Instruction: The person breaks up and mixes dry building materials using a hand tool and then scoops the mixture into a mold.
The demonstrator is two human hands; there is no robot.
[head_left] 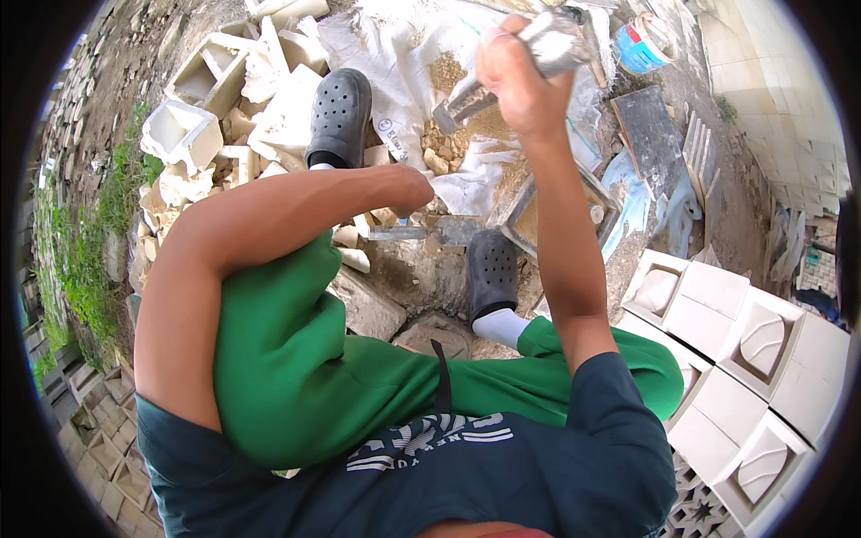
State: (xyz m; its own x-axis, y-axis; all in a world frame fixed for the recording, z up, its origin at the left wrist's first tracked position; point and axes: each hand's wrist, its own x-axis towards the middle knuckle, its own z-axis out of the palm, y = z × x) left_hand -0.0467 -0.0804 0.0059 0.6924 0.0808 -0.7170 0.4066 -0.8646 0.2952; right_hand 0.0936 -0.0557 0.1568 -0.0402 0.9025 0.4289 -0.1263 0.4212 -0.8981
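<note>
My right hand is raised at the top of the view, its fingers wrapped round a hammer-like tool. The tool's thick grey head is blurred. A dark bar with a blunt end shows below the fist; whether it belongs to the same tool I cannot tell. My left hand is bent down at the wrist between my feet, its fingers mostly hidden. Just under it lies a flat grey bar on the ground. Beyond, yellowish crumbs and lumps lie on a white sack.
Broken cream blocks pile up at the left. A dusty tray sits beside my right shoe. Farther right are a blue and red bucket, a dark board and stacked cream moulded blocks.
</note>
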